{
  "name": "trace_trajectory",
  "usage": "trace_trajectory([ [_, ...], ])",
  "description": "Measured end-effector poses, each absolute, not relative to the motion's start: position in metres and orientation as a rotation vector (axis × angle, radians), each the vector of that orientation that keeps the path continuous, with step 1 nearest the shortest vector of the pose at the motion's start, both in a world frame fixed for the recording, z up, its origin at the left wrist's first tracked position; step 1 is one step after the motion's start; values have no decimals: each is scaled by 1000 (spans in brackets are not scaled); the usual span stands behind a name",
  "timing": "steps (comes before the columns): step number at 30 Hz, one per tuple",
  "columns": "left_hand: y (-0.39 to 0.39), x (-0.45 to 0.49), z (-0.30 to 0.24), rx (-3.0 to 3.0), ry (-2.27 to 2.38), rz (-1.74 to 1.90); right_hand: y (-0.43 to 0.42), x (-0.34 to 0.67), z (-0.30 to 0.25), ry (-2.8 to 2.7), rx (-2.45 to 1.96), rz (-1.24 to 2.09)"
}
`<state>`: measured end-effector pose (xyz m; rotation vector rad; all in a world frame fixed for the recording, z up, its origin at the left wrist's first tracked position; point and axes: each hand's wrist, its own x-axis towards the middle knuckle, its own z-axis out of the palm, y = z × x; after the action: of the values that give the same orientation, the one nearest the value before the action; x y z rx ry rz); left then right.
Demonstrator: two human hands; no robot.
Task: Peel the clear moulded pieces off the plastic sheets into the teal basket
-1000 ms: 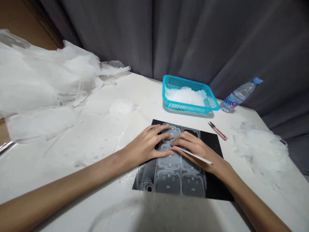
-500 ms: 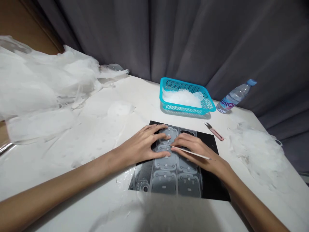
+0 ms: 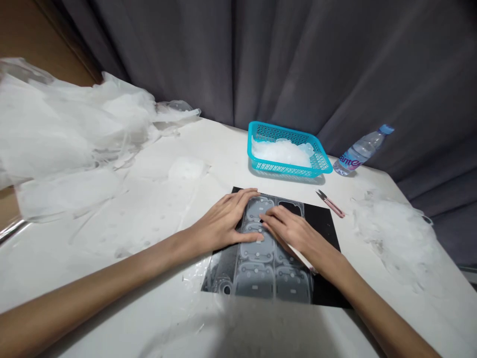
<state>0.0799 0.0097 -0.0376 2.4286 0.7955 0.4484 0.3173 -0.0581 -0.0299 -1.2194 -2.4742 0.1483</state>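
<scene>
A clear plastic sheet of die-cut shapes (image 3: 261, 268) lies on a black mat (image 3: 324, 233) in the middle of the white table. My left hand (image 3: 223, 221) lies flat on the sheet's upper left, fingers spread, pressing it down. My right hand (image 3: 292, 228) is closed around a thin white stick (image 3: 303, 258), its fingertips at the sheet's top row beside my left fingers. The stick runs back under my palm toward my wrist.
A turquoise basket (image 3: 320, 161) with clear plastic pieces stands behind the mat. Small pink snips (image 3: 330, 203) lie to the mat's right, a water bottle (image 3: 359, 151) lies farther back. Heaps of clear film (image 3: 63, 129) fill the left; scraps (image 3: 395, 233) lie right. Grey curtain behind.
My right hand has turned the stick, which swung from pointing right to lying along my wrist, and its fingertips moved up the sheet. My left hand stays pressed in place.
</scene>
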Motion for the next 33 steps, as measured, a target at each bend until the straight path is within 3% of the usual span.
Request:
trace_trajectory([
  [7,11,79,-37,2393,820,310,-6,359,4,-1826,-1473,164],
  [13,1,79,-20,2230,938,646,-26,354,36,-1924,-1465,553],
  [20,3,101,-9,1452,746,390,-53,335,67,-2260,-1048,1276],
  [22,6,102,-11,1472,709,438,-50,339,66,-2252,-1101,1154],
  [26,8,98,-16,1499,691,377,-38,341,41,-2073,-1370,572],
  [33,3,99,-17,1580,706,404,-29,315,-3,-2028,-1343,907],
])
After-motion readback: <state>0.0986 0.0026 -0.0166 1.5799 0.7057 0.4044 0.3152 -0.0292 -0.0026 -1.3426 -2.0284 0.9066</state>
